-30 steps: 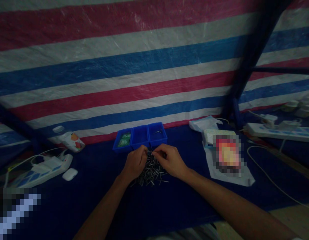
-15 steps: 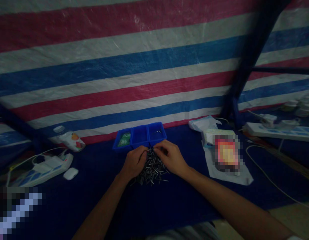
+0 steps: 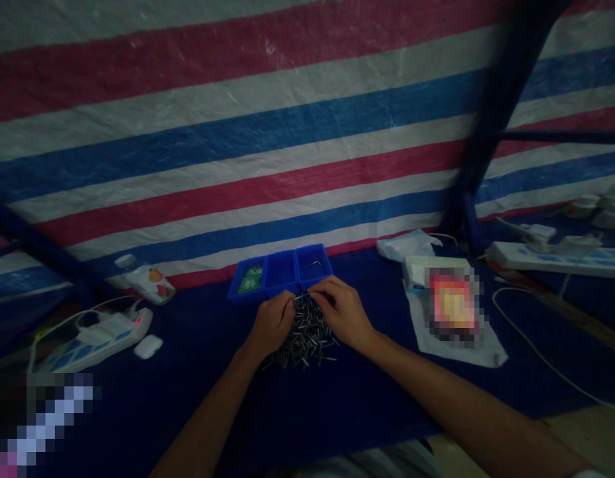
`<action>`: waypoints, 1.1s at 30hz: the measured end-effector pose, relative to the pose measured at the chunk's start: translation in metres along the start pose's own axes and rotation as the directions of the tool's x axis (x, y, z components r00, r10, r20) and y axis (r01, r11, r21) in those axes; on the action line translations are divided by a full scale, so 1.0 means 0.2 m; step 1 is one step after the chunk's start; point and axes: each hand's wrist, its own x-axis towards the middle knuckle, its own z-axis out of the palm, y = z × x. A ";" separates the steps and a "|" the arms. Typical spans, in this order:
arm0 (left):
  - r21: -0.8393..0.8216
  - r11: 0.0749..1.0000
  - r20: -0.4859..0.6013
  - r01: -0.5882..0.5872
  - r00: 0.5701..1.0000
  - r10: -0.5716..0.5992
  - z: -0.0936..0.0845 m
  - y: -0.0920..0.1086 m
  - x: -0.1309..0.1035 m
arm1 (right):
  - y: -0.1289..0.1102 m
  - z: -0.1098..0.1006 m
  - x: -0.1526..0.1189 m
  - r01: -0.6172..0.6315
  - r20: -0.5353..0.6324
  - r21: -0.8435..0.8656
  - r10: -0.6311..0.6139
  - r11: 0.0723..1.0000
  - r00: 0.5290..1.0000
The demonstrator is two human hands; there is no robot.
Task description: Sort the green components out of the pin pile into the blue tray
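Where the dark blue table cloth (image 3: 337,405) lies dim under poor light, a heap of small metal pins (image 3: 303,338) is seen near the middle of the scene, just in front of a blue three-part tray (image 3: 281,272). The left hand (image 3: 271,324) is rested on the left edge of the heap, its fingers curled inward and nearly closed; whether a pin is pinched between them cannot be told, since the fingertips are too dark and small. The right hand (image 3: 343,313) is placed on the far right edge of the heap, close to the tray's near wall, with its fingers bent and drawn together toward the thumb; a firm hold on any pin cannot be confirmed. The two hands are set close to each other, fingertips almost meeting above the far end of the heap. Something green is held in the tray's left compartment, and a few thin bits are seen in the right one. To the left, a white power strip (image 3: 95,335) and a small white mouse (image 3: 148,346) are laid on the cloth, with a plastic bottle (image 3: 146,279) lying farther back. To the right, a white cloth (image 3: 456,342) is spread, and a second power strip (image 3: 556,257) is seen at the far right. A striped tarpaulin (image 3: 267,133) is hung behind.
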 end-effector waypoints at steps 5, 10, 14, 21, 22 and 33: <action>-0.023 1.000 -0.029 -0.004 1.000 0.003 0.00 0.01 0.01 | 0.00 0.01 -0.01 0.015 -0.032 -0.006 -0.015 1.000 0.999; -0.043 0.999 -0.066 0.018 0.998 -0.021 -0.02 0.02 0.02 | 0.01 0.02 -0.01 0.040 -0.018 0.000 -0.040 0.999 0.999; -0.038 0.999 -0.080 0.027 0.996 -0.030 -0.02 0.02 0.01 | 0.01 0.01 0.00 0.057 -0.012 0.010 -0.057 0.998 0.998; -0.037 0.999 -0.088 0.026 0.996 -0.029 -0.02 0.02 0.01 | 0.01 0.01 -0.01 0.048 0.002 0.012 -0.048 0.999 0.999; -0.036 0.999 -0.090 0.025 0.996 -0.028 -0.02 0.02 0.01 | 0.01 0.01 -0.01 0.045 0.007 0.012 -0.045 0.999 0.999; -0.005 1.000 -0.113 0.024 0.993 -0.025 -0.03 0.02 0.01 | 0.01 0.01 -0.01 0.007 0.033 0.014 -0.008 1.000 0.999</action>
